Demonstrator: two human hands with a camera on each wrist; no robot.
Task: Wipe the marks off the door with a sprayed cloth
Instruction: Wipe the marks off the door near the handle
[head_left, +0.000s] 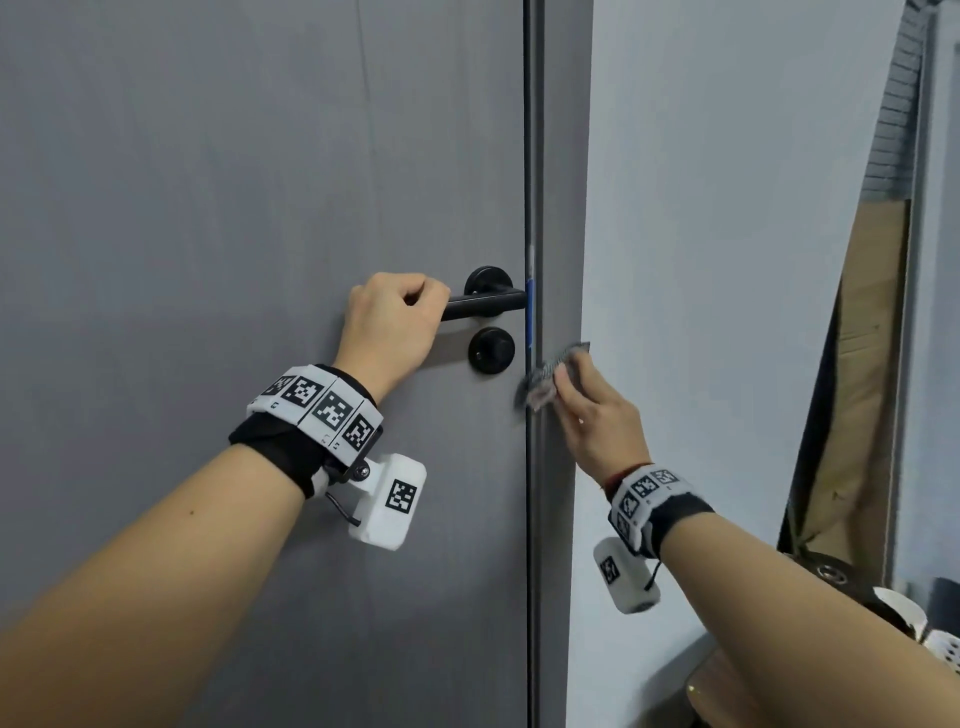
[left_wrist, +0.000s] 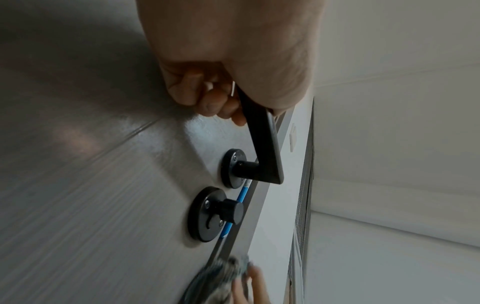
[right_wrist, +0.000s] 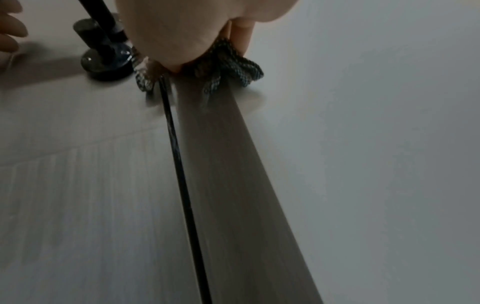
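A person's left hand grips the door handle while the right hand pinches a bunched cloth against the door edge, lower right of the handle.

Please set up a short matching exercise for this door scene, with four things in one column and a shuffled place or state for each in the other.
Things:
1. left hand
2. cloth
3. thumb-turn lock
4. blue strip

Places or states:
A. runs down the door's edge beside the handle
B. held by the right hand against the gap between door and frame
C. grips the black lever handle
D. sits on a round black plate right below the handle

Pairs: 1-C, 2-B, 3-D, 4-A
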